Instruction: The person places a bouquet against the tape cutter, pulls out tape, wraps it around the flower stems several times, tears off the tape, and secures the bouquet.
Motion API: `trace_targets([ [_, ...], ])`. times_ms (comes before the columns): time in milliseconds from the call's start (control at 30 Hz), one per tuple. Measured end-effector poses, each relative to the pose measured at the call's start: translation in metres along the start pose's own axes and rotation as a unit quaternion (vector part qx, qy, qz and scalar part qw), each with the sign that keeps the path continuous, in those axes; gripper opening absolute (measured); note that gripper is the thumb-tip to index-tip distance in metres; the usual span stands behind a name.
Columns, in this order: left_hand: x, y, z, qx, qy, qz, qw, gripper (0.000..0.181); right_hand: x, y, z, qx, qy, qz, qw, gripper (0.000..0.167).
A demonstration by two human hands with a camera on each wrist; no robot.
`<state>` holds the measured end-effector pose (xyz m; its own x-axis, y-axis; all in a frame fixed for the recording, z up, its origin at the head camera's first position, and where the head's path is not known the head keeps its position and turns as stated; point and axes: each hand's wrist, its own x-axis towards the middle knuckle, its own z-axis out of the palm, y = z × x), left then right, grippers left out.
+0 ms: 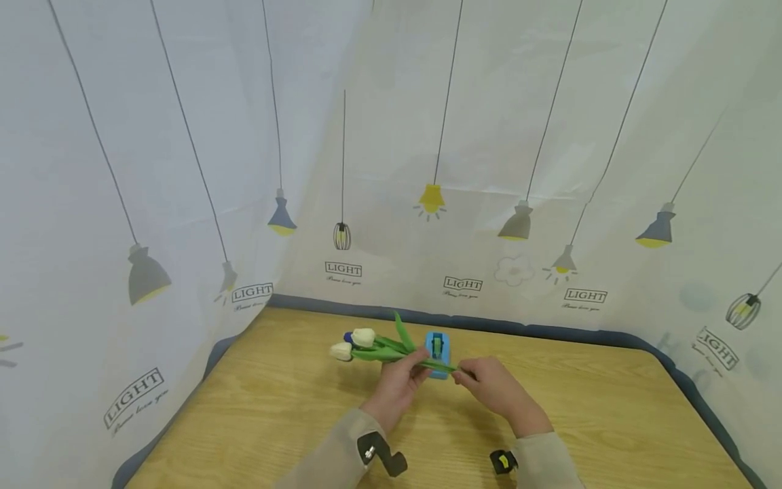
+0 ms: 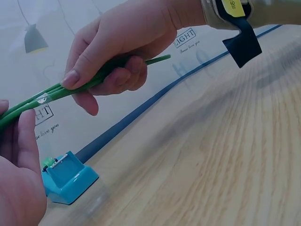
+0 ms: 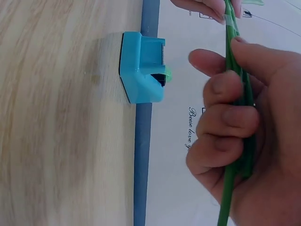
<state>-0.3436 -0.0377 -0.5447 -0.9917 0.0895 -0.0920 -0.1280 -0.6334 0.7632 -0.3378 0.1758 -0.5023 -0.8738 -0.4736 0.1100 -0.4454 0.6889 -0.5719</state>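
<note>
A bunch of tulips, with white heads (image 1: 364, 337) and a bit of a dark blue one, lies sideways across both hands above the table. My left hand (image 1: 398, 388) holds the green stems (image 1: 440, 366) just below the leaves. Farther down, the right hand (image 1: 496, 388) has its fingers curled round the lower stems (image 3: 229, 186), whose ends stick out past the palm. Between the hands, a band of clear tape (image 2: 43, 99) wraps the stems. Behind them stands a blue tape dispenser (image 1: 438, 337) with a green roll (image 3: 168, 73).
The wooden table (image 1: 611, 407) carries the dispenser near its back edge. A pale curtain (image 1: 391, 149) printed with lamps rises behind and at both sides, along a dark blue border (image 1: 525, 326). Each wrist wears a black camera strap (image 1: 381, 454).
</note>
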Motion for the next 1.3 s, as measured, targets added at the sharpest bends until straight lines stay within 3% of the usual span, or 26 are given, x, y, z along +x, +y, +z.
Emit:
trace_targets([
  [100,-0.001,0.000,-0.001,0.013,-0.010,0.002,0.9999,0.013,-0.003,0.003,-0.002,0.045,-0.035,0.029,0.9979,0.037],
  [167,-0.001,0.000,-0.001,0.016,-0.015,0.004,0.9997,0.012,-0.006,0.005,-0.003,0.099,-0.067,0.053,0.9914,0.048],
  [300,0.001,0.000,-0.001,0.028,-0.023,0.007,0.9993,0.011,-0.011,0.010,-0.006,0.226,-0.129,0.105,0.9598,0.066],
  [400,0.003,-0.001,-0.003,0.046,-0.033,0.007,0.9984,0.009,-0.013,0.013,-0.007,0.289,-0.159,0.127,0.9356,0.064],
  [533,0.004,-0.002,-0.006,0.062,-0.042,0.007,0.9971,0.010,-0.013,0.014,-0.007,0.319,-0.177,0.137,0.9209,0.055],
  [967,0.003,0.000,-0.004,0.018,-0.038,-0.003,0.9991,0.015,-0.011,0.012,-0.007,0.327,-0.151,0.119,0.9252,0.044],
  [1200,0.003,0.000,-0.004,0.041,-0.041,-0.008,0.9983,0.019,-0.008,0.015,-0.006,0.344,-0.156,0.093,0.9212,0.044],
  [1300,0.003,0.000,-0.004,0.041,-0.045,-0.002,0.9981,0.018,-0.008,0.015,-0.010,0.334,-0.155,0.083,0.9259,0.049],
])
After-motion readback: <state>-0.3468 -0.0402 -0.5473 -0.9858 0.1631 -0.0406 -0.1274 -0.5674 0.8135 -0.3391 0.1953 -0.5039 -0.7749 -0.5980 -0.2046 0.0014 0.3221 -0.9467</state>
